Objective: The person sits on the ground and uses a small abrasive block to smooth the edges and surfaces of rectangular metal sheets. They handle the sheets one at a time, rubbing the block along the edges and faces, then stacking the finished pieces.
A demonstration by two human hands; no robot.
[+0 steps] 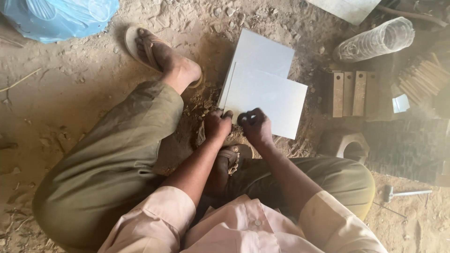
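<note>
The dirt floor [70, 93] fills the view, dusty and strewn with small stones. On it squats a person in olive trousers [112, 154] and a pale pink shirt [243, 225], with a sandalled foot [159, 54] stretched forward at the upper left. A blue plastic bag [56, 16] lies in the top left corner. Just ahead of the knees lie two flat grey metal sheets [265, 84], stacked with the upper one shifted toward the right, resting straight on the dirt. To their right stands a row of upright rusty metal blocks [347, 93], above them lies a clear ribbed plastic bottle [375, 40] on its side, and below them sits a hexagonal metal nut [351, 146]. A small hammer [405, 193] lies at the lower right.

The left hand [218, 125] rests at the near left corner of the sheets, fingers curled together against the edge. The right hand [255, 126] sits just beside it on the near edge of the upper sheet, fingers bent and pinched on something small and dark that cannot be made out.
</note>
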